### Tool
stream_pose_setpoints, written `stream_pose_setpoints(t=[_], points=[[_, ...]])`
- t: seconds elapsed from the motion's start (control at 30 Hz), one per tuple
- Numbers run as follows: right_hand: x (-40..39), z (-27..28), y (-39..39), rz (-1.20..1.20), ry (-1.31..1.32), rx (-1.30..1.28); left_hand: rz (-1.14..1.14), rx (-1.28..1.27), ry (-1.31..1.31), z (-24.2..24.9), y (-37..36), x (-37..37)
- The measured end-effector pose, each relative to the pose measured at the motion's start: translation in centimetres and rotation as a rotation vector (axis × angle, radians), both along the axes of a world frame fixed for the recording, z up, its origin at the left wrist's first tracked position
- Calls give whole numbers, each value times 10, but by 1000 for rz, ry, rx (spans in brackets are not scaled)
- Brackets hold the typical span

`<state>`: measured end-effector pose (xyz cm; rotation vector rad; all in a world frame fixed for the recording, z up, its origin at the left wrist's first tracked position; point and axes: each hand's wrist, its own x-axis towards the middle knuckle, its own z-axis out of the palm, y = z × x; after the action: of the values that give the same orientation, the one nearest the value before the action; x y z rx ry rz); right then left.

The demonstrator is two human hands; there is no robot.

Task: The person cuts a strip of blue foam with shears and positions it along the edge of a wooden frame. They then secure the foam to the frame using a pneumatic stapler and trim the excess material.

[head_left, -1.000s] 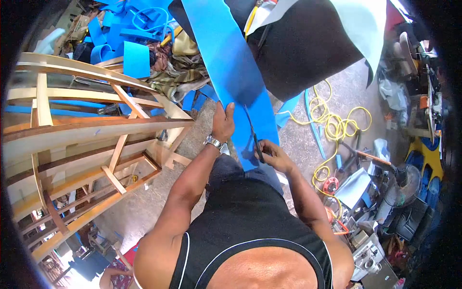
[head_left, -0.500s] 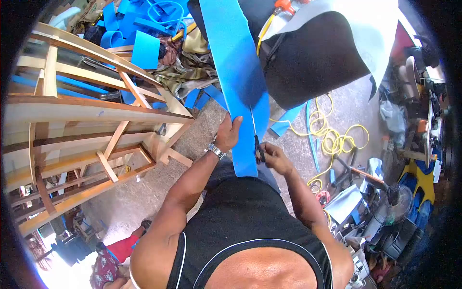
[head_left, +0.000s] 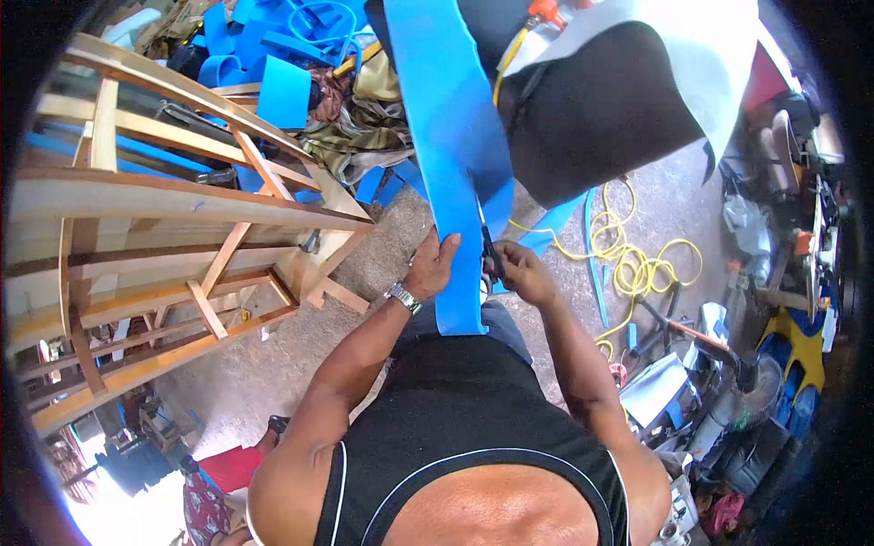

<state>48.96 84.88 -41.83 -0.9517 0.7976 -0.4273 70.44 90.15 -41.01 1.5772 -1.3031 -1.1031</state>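
Observation:
A long blue sheet runs from the top of the view down to my waist. My left hand, with a metal watch on the wrist, is closed on the sheet's left edge, thumb on top. My right hand is wrapped round the black handles of the scissors at the sheet's right side. The thin blades lie along the sheet and point away from me, with a cut below them. Whether the blades are apart is too small to tell.
Wooden frames stand at the left. Blue scraps and crumpled cloth lie beyond them. A dark sheet spreads at the upper right, above a coiled yellow hose. A fan stands at the right. Another person's red clothing shows lower left.
The scissors have moved slightly farther up the sheet, and the cut strip on the right has dropped away. My left hand has shifted slightly down and left along the edge.

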Motion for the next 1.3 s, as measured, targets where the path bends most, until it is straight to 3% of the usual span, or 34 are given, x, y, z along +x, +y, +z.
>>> stream_pose_setpoints(t=[0.03,0.13,0.2,0.27,0.37,0.53,0.63,0.73,0.93,0.97,1.0,1.03,1.17,1.3], points=[[3,3,3,25,122,-91,11,1,-15,5,0,2],[10,-36,14,-78,61,-240,59,-12,-107,-28,-20,25],[12,-31,9,4,179,-385,129,206,-76,-9,-72,56],[14,-29,9,53,244,-474,472,45,-191,-32,-129,71],[15,-12,16,64,171,-302,523,-113,-311,-22,-156,63],[10,13,12,57,64,-28,482,-126,-255,-25,-115,31],[2,-8,20,64,72,-43,452,-188,-205,-27,-98,27],[-5,-9,36,62,81,-48,416,-60,-207,-25,-77,21],[-2,-1,32,90,57,60,415,-177,-176,-30,-40,-1],[-6,-16,38,95,67,-12,384,-142,-264,-29,-31,-3],[-3,-14,51,-44,64,-120,367,-151,-361,-21,-36,3],[-4,-11,52,-8,73,-59,344,-146,-452,-18,-34,3],[4,-1,31,48,-42,23,345,-182,-146,-23,-29,1],[-12,-14,40,116,64,-30,326,-151,-167,-23,-27,6]])
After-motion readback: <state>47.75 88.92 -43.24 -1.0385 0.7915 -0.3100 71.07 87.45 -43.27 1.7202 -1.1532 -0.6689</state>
